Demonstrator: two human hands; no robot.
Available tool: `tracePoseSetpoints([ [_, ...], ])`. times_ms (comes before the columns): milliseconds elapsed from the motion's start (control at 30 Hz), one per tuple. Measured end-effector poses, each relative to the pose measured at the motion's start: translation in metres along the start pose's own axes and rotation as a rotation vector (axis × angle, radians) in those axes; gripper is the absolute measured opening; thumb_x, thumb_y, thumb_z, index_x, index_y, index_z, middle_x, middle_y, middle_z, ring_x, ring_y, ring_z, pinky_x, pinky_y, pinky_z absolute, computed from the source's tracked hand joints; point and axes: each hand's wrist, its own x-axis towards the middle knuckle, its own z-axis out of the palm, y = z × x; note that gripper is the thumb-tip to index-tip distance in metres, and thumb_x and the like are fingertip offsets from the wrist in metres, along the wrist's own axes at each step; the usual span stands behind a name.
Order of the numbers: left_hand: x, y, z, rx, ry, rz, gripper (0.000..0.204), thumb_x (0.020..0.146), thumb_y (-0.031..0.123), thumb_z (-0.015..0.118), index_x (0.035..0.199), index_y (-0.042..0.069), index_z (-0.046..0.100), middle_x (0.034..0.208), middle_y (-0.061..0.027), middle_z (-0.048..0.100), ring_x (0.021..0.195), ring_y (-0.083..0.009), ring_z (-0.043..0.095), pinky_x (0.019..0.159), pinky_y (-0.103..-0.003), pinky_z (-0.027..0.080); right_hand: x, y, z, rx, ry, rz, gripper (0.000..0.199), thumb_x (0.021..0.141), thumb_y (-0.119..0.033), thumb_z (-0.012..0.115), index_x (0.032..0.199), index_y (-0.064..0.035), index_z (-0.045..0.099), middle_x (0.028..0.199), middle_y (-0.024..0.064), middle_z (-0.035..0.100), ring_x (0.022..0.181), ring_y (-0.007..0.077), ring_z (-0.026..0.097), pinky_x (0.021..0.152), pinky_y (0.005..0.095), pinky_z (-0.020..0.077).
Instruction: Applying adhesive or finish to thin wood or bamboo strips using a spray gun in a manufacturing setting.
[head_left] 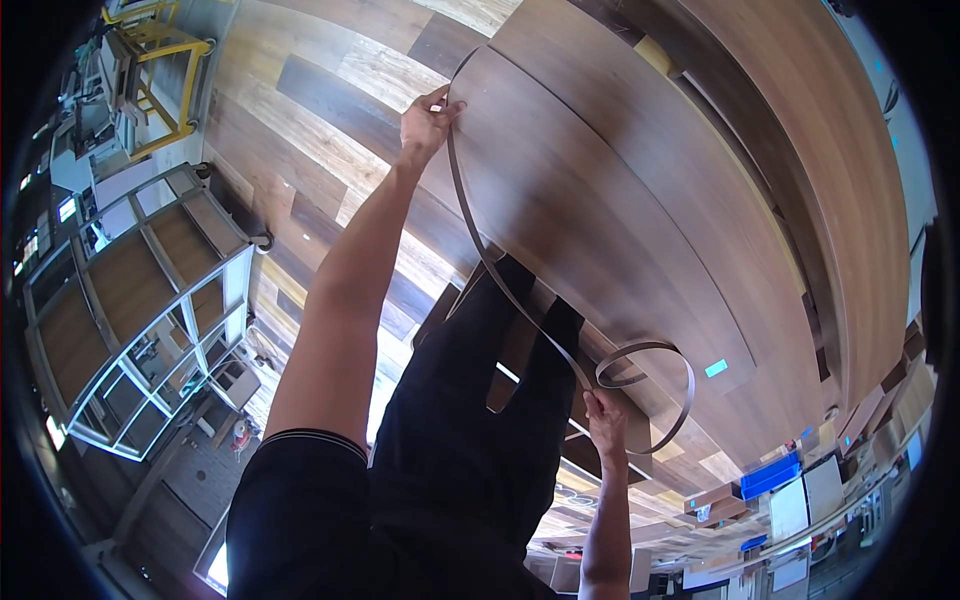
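Observation:
A long brown edge-banding strip (468,215) runs between my two hands, bowing past the near side of a brown wood-look panel (560,190). My left hand (428,125) pinches the strip at the panel's left end, fingers touching that edge. Beyond it the strip follows the panel's rounded far-left corner. Lower right, close to my legs, my right hand (606,420) is closed on the strip. From there the loose tail curls into a loop over the panel's right part. A small turquoise sticker (716,368) lies on the panel's surface.
More long brown panels (790,120) lie on the far side. A metal-framed cart (150,290) with wheels stands at the left, with a yellow trolley (190,125) behind it. A blue bin (770,476) sits at the lower right. The floor (310,150) is patchwork wood planks.

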Motion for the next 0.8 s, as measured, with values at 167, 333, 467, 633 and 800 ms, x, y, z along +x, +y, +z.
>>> tracePoseSetpoints([
  [167,0.013,-0.033,0.026,-0.251,-0.066,0.061,0.051,0.091,0.018,0.085,0.137,0.004,0.069,0.099,-0.0047,0.066,0.087,-0.0117,0.064,0.081,-0.029,0.056,-0.014,0.031,0.002,0.001,0.046,0.007,0.030,0.103,-0.032,0.072,0.092,-0.0046,0.070,0.063,0.0092,0.062,0.055,0.0169,0.060,0.054,0.0339,0.0461],
  [333,0.039,-0.060,-0.005,0.039,-0.341,0.161,0.032,0.105,0.017,0.064,0.131,-0.002,0.059,0.117,-0.0145,0.073,0.103,-0.0214,0.071,0.087,-0.034,0.060,-0.061,0.060,-0.043,-0.058,-0.032,0.070,0.026,0.103,-0.031,0.072,0.091,-0.0086,0.077,0.059,0.0063,0.063,0.051,0.0135,0.060,0.050,0.0340,0.0477],
  [467,0.051,-0.047,-0.018,-0.112,-0.202,-0.038,0.057,0.101,0.020,0.072,0.155,0.019,0.055,0.119,-0.0051,0.077,0.104,-0.0161,0.073,0.083,-0.032,0.057,-0.128,0.124,-0.103,-0.135,0.131,0.035,0.019,0.102,-0.028,0.073,0.096,-0.0107,0.080,0.076,0.0089,0.074,0.061,0.0201,0.069,0.055,0.0373,0.0527],
  [633,0.057,-0.028,-0.013,0.055,-0.156,-0.175,0.067,0.096,0.033,0.080,0.157,0.029,0.053,0.133,-0.0020,0.070,0.122,-0.0187,0.062,0.107,-0.050,0.045,-0.216,0.207,-0.178,-0.512,0.115,0.100,0.015,0.104,-0.027,0.067,0.105,-0.0133,0.073,0.077,0.0111,0.073,0.068,0.0313,0.073,0.059,0.0437,0.0567],
  [800,0.050,-0.030,-0.013,0.067,-0.160,-0.254,0.065,0.095,0.032,0.081,0.154,0.030,0.055,0.126,0.0006,0.071,0.117,-0.0165,0.063,0.100,-0.046,0.046,-0.255,0.256,-0.196,-0.521,0.055,0.359,0.028,0.109,-0.037,0.056,0.115,-0.0138,0.072,0.080,0.0178,0.074,0.072,0.0386,0.073,0.063,0.0514,0.0571],
])
